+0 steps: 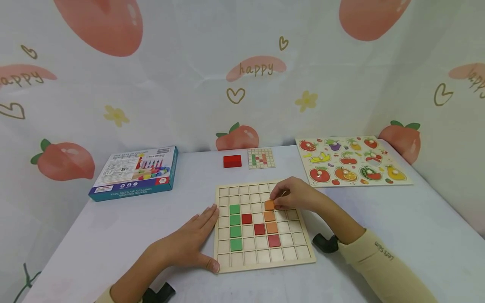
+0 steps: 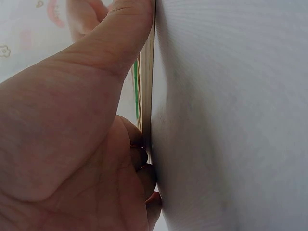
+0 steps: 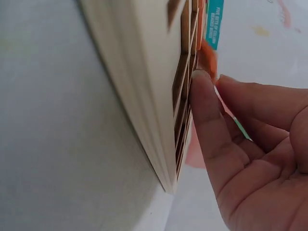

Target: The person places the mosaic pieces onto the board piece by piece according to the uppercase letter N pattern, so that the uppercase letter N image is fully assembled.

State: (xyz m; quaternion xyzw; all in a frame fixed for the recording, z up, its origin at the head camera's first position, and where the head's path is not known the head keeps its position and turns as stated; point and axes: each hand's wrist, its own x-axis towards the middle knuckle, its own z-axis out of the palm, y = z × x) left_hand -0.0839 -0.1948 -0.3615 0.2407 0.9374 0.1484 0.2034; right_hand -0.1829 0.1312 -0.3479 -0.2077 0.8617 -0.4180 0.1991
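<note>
A wooden grid board (image 1: 229, 263) lies flat on the table, holding a column of green tiles (image 1: 235, 232), red tiles (image 1: 259, 229) on a diagonal and a column of orange tiles (image 1: 269, 216). At the top of that column, my right hand (image 1: 293, 195) pinches an orange tile (image 3: 207, 60) by its edge, over a cell of the board. My left hand (image 1: 189, 242) rests along the board's left edge, fingers extended and thumb by the near corner. In the left wrist view the fingertips (image 2: 149, 178) touch the board's side.
Behind the board stand a red block (image 1: 232, 161) and a small pattern card (image 1: 261, 158) with a coloured grid. A boxed bead set (image 1: 134, 172) lies at the back left, a fruit puzzle board (image 1: 354, 162) at the back right. A printed cloth backdrop (image 1: 197, 84) rises behind the table.
</note>
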